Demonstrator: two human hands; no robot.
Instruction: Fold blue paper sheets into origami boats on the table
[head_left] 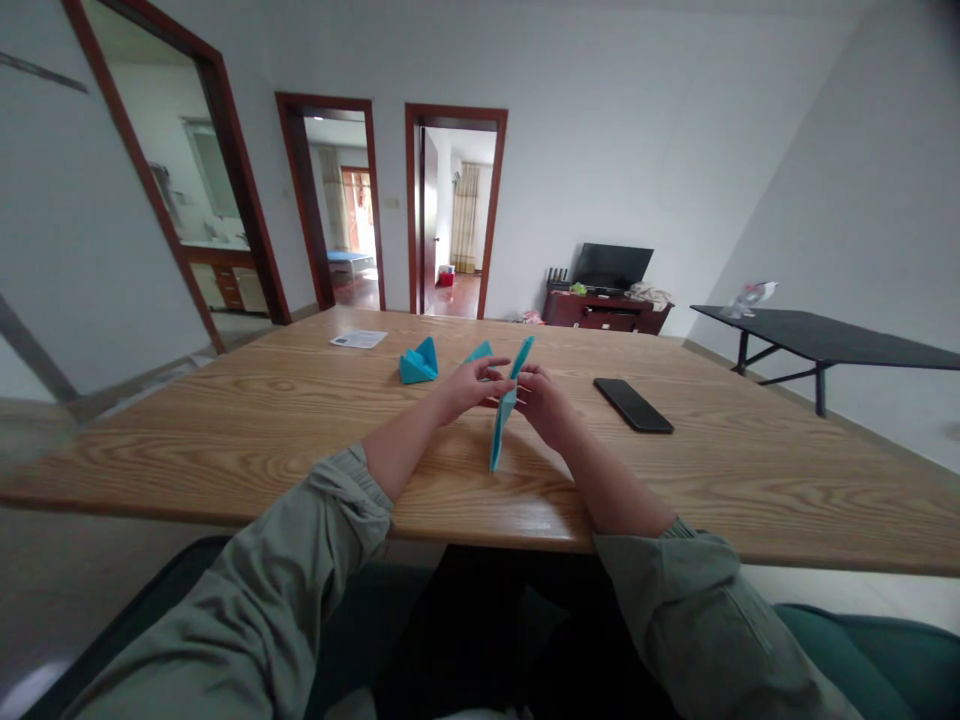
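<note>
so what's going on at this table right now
A person sits at the wooden table and pinches a long folded teal paper on edge between the left hand and right hand. A finished-looking teal fold sits just beyond, and another is partly hidden behind the left hand. A black phone lies to the right, and a white sheet farther back.

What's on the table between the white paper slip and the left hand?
Head view: a folded blue paper shape, then a smaller blue piece nearer the left hand, which pinches the blue strip.
</note>
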